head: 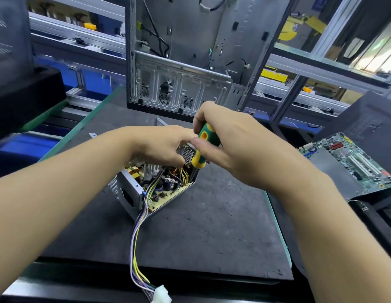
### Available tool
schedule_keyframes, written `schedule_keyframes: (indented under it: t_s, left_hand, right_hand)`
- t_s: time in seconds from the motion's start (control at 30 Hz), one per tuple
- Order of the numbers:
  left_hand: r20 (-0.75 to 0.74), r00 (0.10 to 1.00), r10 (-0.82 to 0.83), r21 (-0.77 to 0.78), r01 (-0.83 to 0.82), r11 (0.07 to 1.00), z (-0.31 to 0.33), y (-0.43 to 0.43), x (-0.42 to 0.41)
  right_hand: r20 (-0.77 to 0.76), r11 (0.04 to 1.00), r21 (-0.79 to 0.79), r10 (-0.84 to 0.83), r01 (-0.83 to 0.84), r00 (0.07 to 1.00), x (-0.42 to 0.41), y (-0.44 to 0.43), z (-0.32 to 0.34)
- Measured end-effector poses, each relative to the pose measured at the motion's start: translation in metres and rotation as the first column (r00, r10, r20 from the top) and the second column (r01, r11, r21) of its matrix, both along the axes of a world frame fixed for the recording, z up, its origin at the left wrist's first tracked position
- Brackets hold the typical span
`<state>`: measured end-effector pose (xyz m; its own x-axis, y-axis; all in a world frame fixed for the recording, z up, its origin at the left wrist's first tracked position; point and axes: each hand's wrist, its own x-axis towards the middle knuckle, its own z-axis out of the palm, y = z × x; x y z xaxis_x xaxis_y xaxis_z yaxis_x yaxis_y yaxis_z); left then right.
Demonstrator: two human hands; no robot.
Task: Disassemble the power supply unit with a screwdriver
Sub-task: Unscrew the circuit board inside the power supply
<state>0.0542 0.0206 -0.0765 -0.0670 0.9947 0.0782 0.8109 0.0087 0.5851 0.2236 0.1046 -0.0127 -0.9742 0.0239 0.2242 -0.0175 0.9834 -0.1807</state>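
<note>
Forearms point(59, 193) converge; right hand point(240, 149) grips screwdriver point(204, 147), left hand point(159, 145), grip unclear, over power supply point(133, 189).

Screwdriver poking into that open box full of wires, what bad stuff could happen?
1. The screwdriver, gripped by the right hand, could slip and jab the left hand, whose fingers sit right beside it.
2. Its tip is hidden low down near the yellow wires, so it might nick them or scratch the circuit board inside the power supply unit.

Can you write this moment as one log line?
right hand: grips screwdriver, tip down inside power supply | left hand: rests on power supply | circuit board: exposed
</note>
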Motion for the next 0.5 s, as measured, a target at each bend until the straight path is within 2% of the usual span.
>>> schedule_keyframes:
  t_s: [0.17, 0.5]
  left_hand:
    - [0.012, 0.999, 0.045, -0.064, -0.044, 0.997, 0.000, -0.001, -0.002]
    - [0.029, 0.997, 0.066, -0.044, -0.064, 0.997, -0.001, -0.004, -0.002]
  right_hand:
    - [0.037, 0.997, 0.071, 0.040, -0.042, 0.999, -0.002, -0.010, 0.002]
    - [0.043, 0.991, 0.123, 0.038, -0.043, 0.998, -0.004, -0.014, 0.003]
